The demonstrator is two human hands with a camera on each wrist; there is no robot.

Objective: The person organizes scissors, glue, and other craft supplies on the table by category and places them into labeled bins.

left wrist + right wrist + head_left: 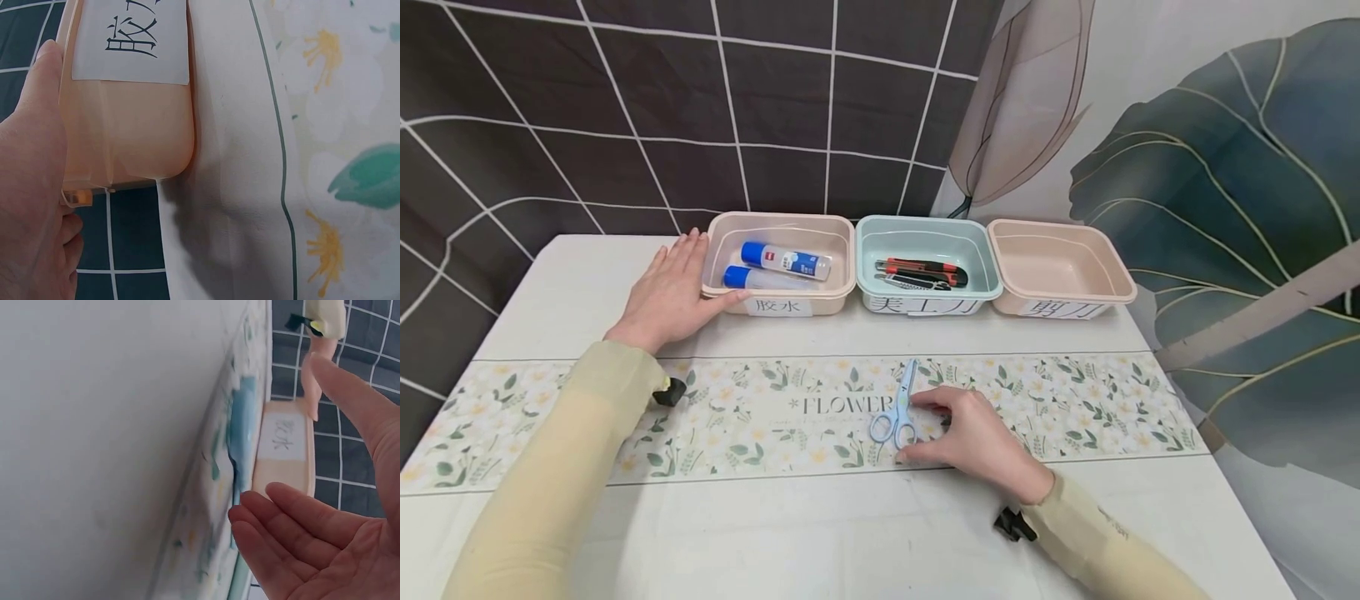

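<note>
A pair of light-blue scissors (907, 387) lies on the floral strip of the tablecloth, loops toward the near side. My right hand (981, 437) is just right of it, thumb and fingers apart and bent around its right side; the right wrist view shows nothing gripped in the palm, with the blue scissors (245, 422) beyond the fingertips. At the left, my left hand (662, 296) lies against the left end of a pink bin (831, 304), fingers extended and thumb along its front rim. Two blue-capped glue bottles (786, 260) lie inside that bin.
Beside the pink bin stands a light-blue bin (925, 223) holding several utility knives (921, 271). A second pink bin (1060, 260) is at the right end of the row. Each bin has a white label in front. A dark gridded backdrop (782, 100) rises behind the table.
</note>
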